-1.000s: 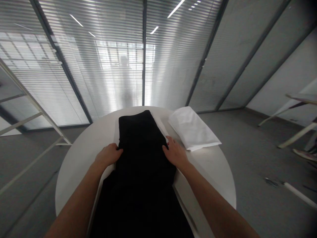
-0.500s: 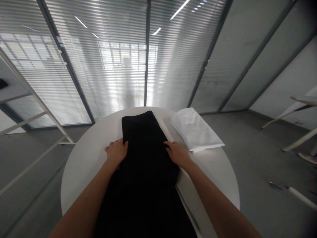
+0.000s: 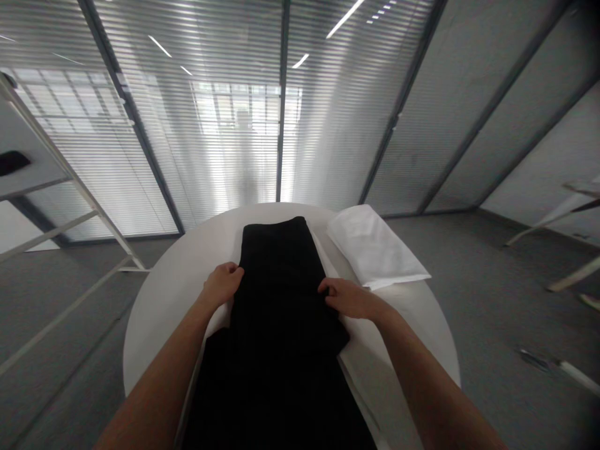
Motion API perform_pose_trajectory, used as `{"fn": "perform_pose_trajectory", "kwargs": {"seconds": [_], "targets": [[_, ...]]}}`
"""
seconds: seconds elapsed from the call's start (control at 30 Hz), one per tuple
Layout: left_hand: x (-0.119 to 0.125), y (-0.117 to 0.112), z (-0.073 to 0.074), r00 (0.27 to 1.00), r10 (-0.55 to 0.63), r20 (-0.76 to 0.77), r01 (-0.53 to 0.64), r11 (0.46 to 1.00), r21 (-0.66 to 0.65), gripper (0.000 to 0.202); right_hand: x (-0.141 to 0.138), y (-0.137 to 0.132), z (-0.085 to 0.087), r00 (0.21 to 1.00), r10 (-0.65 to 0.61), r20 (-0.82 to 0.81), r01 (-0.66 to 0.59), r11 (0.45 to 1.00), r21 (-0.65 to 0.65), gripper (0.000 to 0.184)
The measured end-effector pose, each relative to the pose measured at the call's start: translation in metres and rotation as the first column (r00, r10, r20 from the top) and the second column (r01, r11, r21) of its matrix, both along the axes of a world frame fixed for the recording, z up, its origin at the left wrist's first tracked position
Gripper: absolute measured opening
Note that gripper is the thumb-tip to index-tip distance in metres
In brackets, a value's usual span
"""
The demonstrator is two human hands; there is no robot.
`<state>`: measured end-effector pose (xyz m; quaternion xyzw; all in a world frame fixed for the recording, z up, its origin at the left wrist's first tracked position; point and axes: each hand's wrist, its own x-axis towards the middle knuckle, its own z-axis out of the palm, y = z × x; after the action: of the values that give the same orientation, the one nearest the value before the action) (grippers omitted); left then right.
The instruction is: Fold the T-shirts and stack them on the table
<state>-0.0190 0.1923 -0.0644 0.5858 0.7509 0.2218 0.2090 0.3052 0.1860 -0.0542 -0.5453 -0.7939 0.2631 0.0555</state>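
A long black garment point(image 3: 284, 300) lies over the round white table point(image 3: 154, 325), its far end squared off and its near part running out at the bottom of the view. Its exact kind cannot be made out. My left hand point(image 3: 224, 282) pinches the left edge, thumb against fingers. On the opposite edge, my right hand point(image 3: 349, 297) grips the cloth with curled fingers. Below both hands the black cloth widens into a second layer. Pale material point(image 3: 375, 381) shows beside the garment at the lower right.
A folded white cloth point(image 3: 375, 247) rests at the table's right rear. Glass panels with blinds point(image 3: 234, 162) stand behind the table. To the left is a white metal frame point(image 3: 79, 181). Table legs point(image 3: 574, 275) and a tool-like object point(image 3: 534, 359) are at right on the grey floor.
Both hands have gone from lying with extended fingers on the garment's edges to pinching them. The garment's far end has come slightly nearer, and the view has shifted a little.
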Motion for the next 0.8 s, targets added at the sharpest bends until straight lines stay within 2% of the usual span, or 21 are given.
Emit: {"fn": "perform_pose_trajectory", "kwargs": {"seconds": [0.1, 0.17, 0.27, 0.33, 0.4, 0.5, 0.67, 0.8], "targets": [[-0.006, 0.008, -0.004, 0.993, 0.042, 0.112, -0.046, 0.998, 0.041, 0.024, 0.001, 0.02, 0.002, 0.993, -0.059, -0.104, 0.036, 0.977, -0.212, 0.019], [-0.009, 0.018, -0.005, 0.984, 0.062, 0.168, -0.071, 0.996, 0.046, 0.022, -0.001, 0.037, 0.005, 0.988, -0.124, -0.095, 0.095, 0.96, -0.264, 0.021], [-0.013, 0.037, -0.002, 0.969, 0.098, 0.227, -0.104, 0.994, 0.017, 0.018, -0.007, 0.067, 0.011, 0.976, -0.219, -0.002, 0.217, 0.968, -0.125, 0.021], [-0.015, 0.05, 0.001, 0.951, 0.123, 0.285, -0.118, 0.992, -0.034, 0.017, -0.012, 0.087, 0.013, 0.956, -0.291, 0.037, 0.291, 0.957, 0.006, 0.023], [-0.014, 0.064, 0.003, 0.924, 0.151, 0.351, -0.127, 0.988, -0.091, 0.019, -0.017, 0.107, 0.013, 0.937, -0.347, 0.041, 0.343, 0.936, 0.078, 0.024], [-0.011, 0.087, 0.008, 0.871, 0.2, 0.449, -0.15, 0.978, -0.146, 0.019, -0.028, 0.134, 0.007, 0.92, -0.391, 0.021, 0.386, 0.914, 0.126, 0.03], [-0.009, 0.125, 0.017, 0.773, 0.235, 0.59, -0.165, 0.971, -0.172, 0.017, -0.055, 0.169, -0.012, 0.883, -0.468, -0.04, 0.466, 0.863, 0.197, 0.049], [-0.008, 0.14, 0.013, 0.706, 0.242, 0.666, -0.151, 0.97, -0.193, 0.019, -0.065, 0.187, -0.027, 0.857, -0.48, -0.185, 0.511, 0.836, 0.198, 0.057]]}}
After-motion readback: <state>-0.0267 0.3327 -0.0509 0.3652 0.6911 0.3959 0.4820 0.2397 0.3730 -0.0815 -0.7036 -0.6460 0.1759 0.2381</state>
